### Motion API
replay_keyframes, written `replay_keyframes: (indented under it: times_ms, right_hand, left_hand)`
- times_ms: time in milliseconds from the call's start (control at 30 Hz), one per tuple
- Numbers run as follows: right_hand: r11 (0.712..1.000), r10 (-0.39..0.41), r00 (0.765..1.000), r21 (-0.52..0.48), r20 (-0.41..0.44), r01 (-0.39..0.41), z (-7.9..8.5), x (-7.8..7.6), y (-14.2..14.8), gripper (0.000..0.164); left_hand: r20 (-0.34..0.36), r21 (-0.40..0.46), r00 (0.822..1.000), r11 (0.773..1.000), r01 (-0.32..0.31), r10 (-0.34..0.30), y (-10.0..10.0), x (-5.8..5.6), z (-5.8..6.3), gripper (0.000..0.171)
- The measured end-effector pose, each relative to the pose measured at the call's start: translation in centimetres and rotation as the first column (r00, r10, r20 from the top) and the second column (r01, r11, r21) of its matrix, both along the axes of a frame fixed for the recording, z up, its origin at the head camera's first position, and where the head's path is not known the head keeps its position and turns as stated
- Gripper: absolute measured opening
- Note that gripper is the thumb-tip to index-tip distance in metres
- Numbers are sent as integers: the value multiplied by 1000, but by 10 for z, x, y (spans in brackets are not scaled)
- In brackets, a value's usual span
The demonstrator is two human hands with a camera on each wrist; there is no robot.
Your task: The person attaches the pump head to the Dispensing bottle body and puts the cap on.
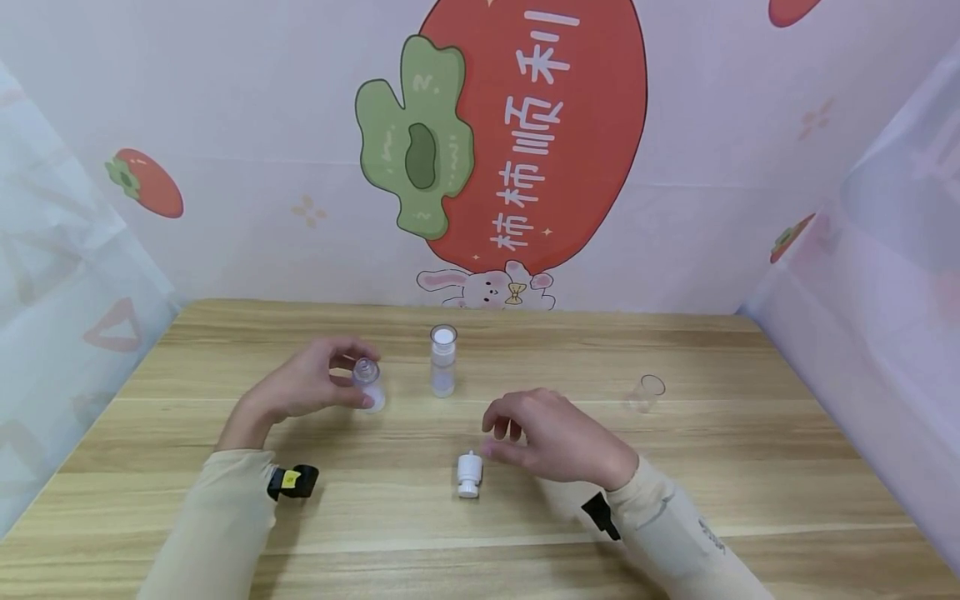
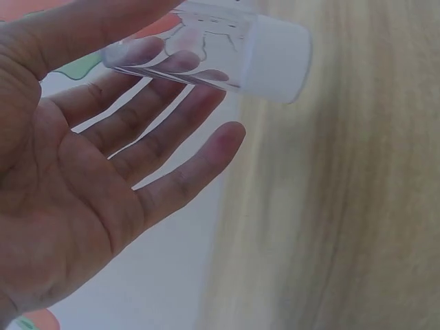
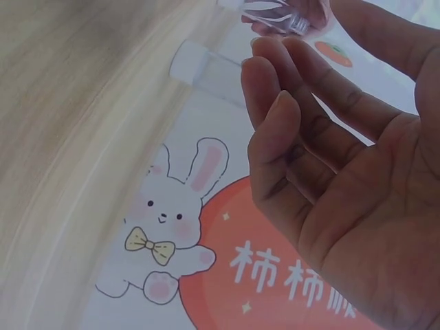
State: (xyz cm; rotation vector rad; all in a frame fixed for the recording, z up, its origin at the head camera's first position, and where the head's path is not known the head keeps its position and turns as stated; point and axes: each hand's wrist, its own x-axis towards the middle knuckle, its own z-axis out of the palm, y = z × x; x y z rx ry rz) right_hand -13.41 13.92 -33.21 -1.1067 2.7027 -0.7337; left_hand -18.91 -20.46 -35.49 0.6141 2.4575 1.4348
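Here, left hand point(image 1: 302, 387) pinches clear cylindrical bottle point(image 1: 368, 384)

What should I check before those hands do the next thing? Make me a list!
The next move might be picking up the little white piece, so check:

1. Left hand has a good hold: ok, thumb and fingers pinch the clear bottle.
2. Right hand is free: ok, it holds nothing.
3. White piece is close by: ok, it's beside the right hand's fingertips.
4. White piece is gripped: not ok, nobody holds it yet.
5. Other container is steady: ok, it looks upright.
6. Clear bottle is touching the table: cannot tell.
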Motion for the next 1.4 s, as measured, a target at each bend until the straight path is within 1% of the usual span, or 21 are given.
replay_keyframes:
  times_ms: [200, 300, 433, 567, 667, 867, 1000, 1100, 1233, 1400]
  right_hand:
    - [999, 5, 998, 46, 67, -8, -3, 2, -4, 12]
    - [997, 6, 997, 73, 77, -11, -5, 4, -7, 14]
    - [996, 3, 998, 90, 55, -8, -9, 6, -10, 18]
    - [996, -26, 999, 91, 32, 23, -13, 8, -15, 24]
    - [994, -57, 998, 93, 4, 56, -16, 9, -18, 31]
    - [985, -142, 990, 97, -14, 143, -21, 13, -24, 41]
    - [976, -189, 982, 103, -31, 191, -24, 16, -28, 45]
    - [970, -211, 977, 113, -34, 214, -26, 18, -31, 46]
    - [967, -215, 975, 125, -54, 221, -28, 19, -33, 46]
    - [968, -202, 975, 134, -92, 213, -30, 20, -34, 44]
  left_hand:
    - [-4, -43, 1000, 999, -4, 3, 1, -2, -4, 47]
    - [-13, -49, 1000, 999, -2, 2, 2, -3, -5, 43]
    - [-10, -44, 1000, 999, -9, 8, 2, -3, -5, 42]
    - [-33, -64, 999, 997, -33, 31, 3, -2, -3, 42]
    - [-66, -87, 996, 994, -62, 57, 4, -1, -1, 41]
    - [-107, -103, 988, 987, -124, 112, 8, -1, 5, 37]
    - [-115, -94, 986, 987, -132, 121, 12, 1, 12, 39]
    - [-108, -61, 987, 991, -122, 115, 15, 4, 18, 40]
    - [-111, -7, 989, 996, -94, 92, 19, 8, 26, 39]
    - [-147, 1, 986, 997, -74, 73, 23, 12, 33, 39]
